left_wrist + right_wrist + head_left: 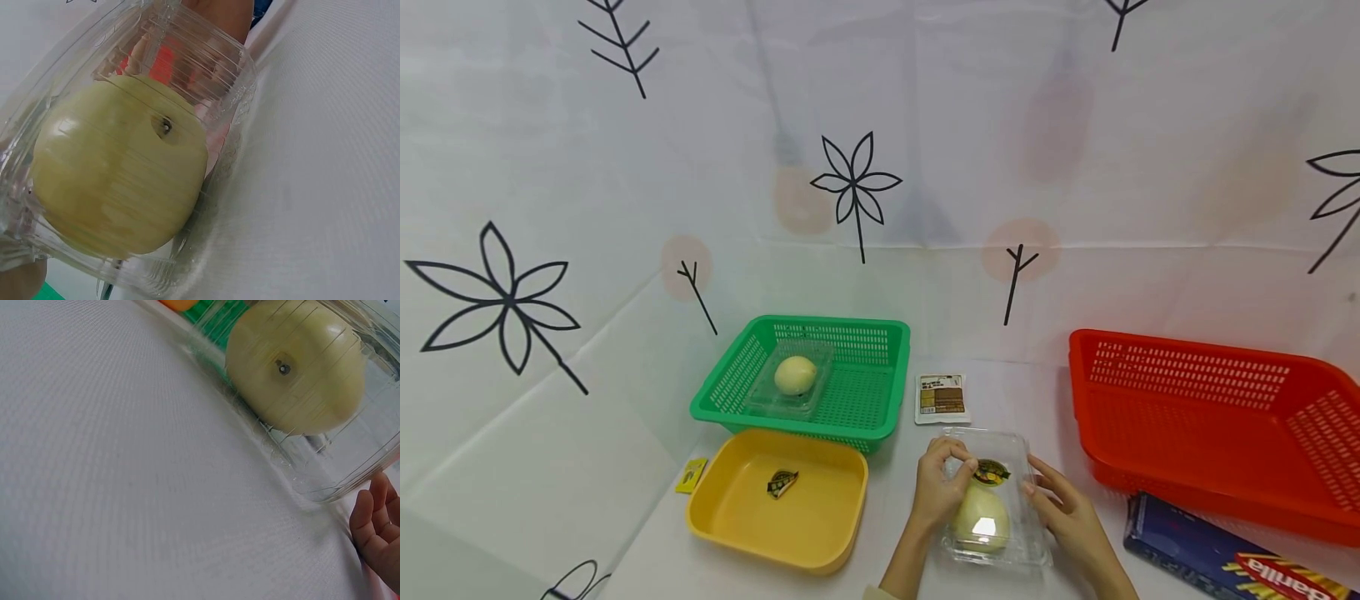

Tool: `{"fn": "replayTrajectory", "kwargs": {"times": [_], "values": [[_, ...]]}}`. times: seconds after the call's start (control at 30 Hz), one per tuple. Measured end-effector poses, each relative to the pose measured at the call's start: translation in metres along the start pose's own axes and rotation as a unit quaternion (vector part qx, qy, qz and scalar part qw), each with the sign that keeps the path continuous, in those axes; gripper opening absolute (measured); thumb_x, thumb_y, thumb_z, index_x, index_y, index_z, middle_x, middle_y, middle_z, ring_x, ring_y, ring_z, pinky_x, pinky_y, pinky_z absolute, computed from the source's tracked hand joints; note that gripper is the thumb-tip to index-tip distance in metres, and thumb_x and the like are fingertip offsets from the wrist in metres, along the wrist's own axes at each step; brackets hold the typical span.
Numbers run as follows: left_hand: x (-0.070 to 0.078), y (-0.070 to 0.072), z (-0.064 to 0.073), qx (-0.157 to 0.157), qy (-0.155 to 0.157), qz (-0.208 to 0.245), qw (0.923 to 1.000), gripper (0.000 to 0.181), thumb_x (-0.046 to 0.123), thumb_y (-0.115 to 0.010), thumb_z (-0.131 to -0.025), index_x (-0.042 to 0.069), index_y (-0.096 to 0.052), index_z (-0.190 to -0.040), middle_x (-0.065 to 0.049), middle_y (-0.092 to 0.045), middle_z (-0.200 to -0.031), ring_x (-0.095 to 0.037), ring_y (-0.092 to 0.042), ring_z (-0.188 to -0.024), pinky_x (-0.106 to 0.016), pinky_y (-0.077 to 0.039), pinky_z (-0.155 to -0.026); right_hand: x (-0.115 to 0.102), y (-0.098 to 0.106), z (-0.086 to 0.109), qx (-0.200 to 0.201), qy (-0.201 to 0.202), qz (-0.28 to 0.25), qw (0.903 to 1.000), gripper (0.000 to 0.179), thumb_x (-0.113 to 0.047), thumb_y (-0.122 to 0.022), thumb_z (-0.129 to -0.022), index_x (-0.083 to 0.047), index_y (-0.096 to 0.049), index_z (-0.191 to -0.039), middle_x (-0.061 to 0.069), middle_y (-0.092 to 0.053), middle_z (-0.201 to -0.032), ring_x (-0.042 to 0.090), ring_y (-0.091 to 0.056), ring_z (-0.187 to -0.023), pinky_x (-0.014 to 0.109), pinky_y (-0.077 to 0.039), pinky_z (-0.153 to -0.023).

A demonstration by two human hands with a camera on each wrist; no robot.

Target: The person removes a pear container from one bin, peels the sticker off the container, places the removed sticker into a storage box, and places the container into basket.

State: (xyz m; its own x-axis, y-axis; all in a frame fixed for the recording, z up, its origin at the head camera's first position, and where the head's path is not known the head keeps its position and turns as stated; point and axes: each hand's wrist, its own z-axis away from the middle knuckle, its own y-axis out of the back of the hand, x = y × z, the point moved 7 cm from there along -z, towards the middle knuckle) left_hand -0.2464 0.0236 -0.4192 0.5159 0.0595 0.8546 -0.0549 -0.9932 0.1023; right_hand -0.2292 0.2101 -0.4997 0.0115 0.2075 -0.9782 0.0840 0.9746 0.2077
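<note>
A clear plastic clamshell box [992,554] lies on the white table in front of me, with a pale yellow-green fruit like an apple [981,517] inside. On its lid is a dark oval sticker [992,472]. My left hand [942,483] bends over the box's left side, thumb and forefinger pinching at the sticker's left edge. Along the right side my right hand [1071,517] grips the box by its edge, thumb toward the lid. In the left wrist view the fruit [119,169] shows through the ribbed wall; in the right wrist view, fingertips [379,490] touch a box corner.
A green basket [891,375] at back left holds another clear box with a pale fruit [795,375]. The yellow tray [775,533] contains a crumpled sticker [782,482]. A yellow sachet [691,475], flat packet [942,398], red basket [1172,433] and blue pasta box [1195,537] surround the workspace.
</note>
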Motion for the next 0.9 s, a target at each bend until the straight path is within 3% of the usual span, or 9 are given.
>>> {"fn": "replayTrajectory", "kwargs": {"times": [0.17,0.37,0.6,0.9], "values": [[0.0004,0.0002,0.0003,0.003,-0.003,0.003,1.0,0.004,-0.014,-0.062,-0.073,-0.012,-0.06,-0.072,-0.026,-0.057,-0.08,-0.036,-0.051,-0.083,-0.03,-0.043,-0.083,0.0003,0.0,0.0,0.0,-0.001,-0.002,1.0,0.05,-0.019,-0.058,-0.093,-0.003,-0.042,-0.139,0.022,-0.051,-0.121,0.009,-0.058,-0.085,0.027,-0.047,-0.064],[-0.0027,0.001,0.0009,0.012,0.02,0.019,0.9995,0.004,-0.015,-0.061,-0.073,-0.011,-0.06,-0.072,-0.02,-0.057,-0.078,-0.036,-0.052,-0.085,-0.028,-0.042,-0.083,0.0,0.0002,0.0005,-0.001,0.0,-0.003,1.0,0.051,-0.019,-0.058,-0.093,-0.003,-0.042,-0.139,0.023,-0.051,-0.121,0.009,-0.058,-0.086,0.028,-0.047,-0.065],[-0.0021,0.002,0.0011,0.017,0.025,0.001,0.9996,0.004,-0.012,-0.061,-0.074,-0.009,-0.059,-0.073,-0.02,-0.058,-0.08,-0.034,-0.052,-0.084,-0.041,-0.039,-0.077,0.0005,0.0004,-0.0001,-0.002,-0.005,0.003,1.0,0.051,-0.021,-0.057,-0.094,-0.004,-0.042,-0.14,0.024,-0.05,-0.124,0.007,-0.057,-0.087,0.027,-0.047,-0.066],[-0.0036,0.0021,0.0004,0.023,0.041,0.008,0.9989,0.004,-0.011,-0.061,-0.076,-0.008,-0.059,-0.074,-0.02,-0.057,-0.081,-0.035,-0.052,-0.086,-0.038,-0.04,-0.079,0.0012,0.0003,-0.0005,-0.005,-0.011,0.007,0.9999,0.052,-0.023,-0.058,-0.094,-0.005,-0.041,-0.14,0.025,-0.049,-0.127,0.006,-0.056,-0.09,0.028,-0.046,-0.067]]}}
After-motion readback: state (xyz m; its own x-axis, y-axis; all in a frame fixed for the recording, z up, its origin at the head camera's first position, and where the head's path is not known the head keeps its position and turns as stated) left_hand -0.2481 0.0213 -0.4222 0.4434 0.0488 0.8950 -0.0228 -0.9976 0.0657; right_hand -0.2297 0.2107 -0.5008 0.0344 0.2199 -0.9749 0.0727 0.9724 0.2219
